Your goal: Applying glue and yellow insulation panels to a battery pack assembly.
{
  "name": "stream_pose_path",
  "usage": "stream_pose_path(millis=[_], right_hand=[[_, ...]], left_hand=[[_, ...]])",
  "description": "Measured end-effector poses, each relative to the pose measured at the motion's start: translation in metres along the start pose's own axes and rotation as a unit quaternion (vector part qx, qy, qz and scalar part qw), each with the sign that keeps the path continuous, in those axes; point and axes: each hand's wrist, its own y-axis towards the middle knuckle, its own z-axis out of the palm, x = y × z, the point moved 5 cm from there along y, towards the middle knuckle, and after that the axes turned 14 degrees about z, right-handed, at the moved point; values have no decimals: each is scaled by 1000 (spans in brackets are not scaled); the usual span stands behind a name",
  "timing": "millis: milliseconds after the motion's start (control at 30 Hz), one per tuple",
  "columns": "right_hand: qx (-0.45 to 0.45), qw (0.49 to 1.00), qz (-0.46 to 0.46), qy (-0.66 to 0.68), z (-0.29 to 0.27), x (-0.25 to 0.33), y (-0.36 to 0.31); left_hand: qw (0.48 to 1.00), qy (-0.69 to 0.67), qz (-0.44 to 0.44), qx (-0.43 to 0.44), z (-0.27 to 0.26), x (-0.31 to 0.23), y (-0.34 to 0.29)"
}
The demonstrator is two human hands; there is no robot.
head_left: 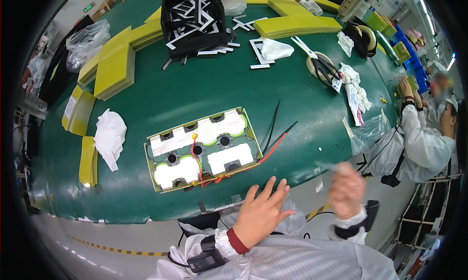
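Note:
A battery pack (202, 151) lies on the green table just beyond my hands, in a yellow-green board frame. White strips cover parts of its cells, and black holders show between them. A red wire (274, 148) runs off its right end, and a black wire (274, 125) lies nearby. Near the table's front edge, my left hand (263, 212) is open, fingers spread, palm down, holding nothing. To the right, my right hand (347, 191) is raised and smeared by motion; whether its fingers hold anything is not visible.
A black bin (194, 43) of black and white strips stands at the back. Stacks of yellow boards (114, 68) line the far side. Scissors (321, 68) rest on a tape roll at the back right, near a glue tube (354, 104). A white cloth (110, 136) lies left. Co-workers sit right.

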Motion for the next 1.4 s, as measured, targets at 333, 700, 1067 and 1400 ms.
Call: stream_pose_path(millis=[333,700,1067,1400], right_hand=[[36,581,-41,-812,86,-32,13],[14,608,-39,-793,83,-82,50],[80,518,-364,-770,114,-88,42],[11,306,-388,-869,158,-119,93]], left_hand=[[763,-609,-154,-153,-57,33,-23],[927,-122,-65,-349,-122,20,-75],[865,-180,-78,-461,-145,38,-102],[869,-190,-78,-450,-140,42,-107]])
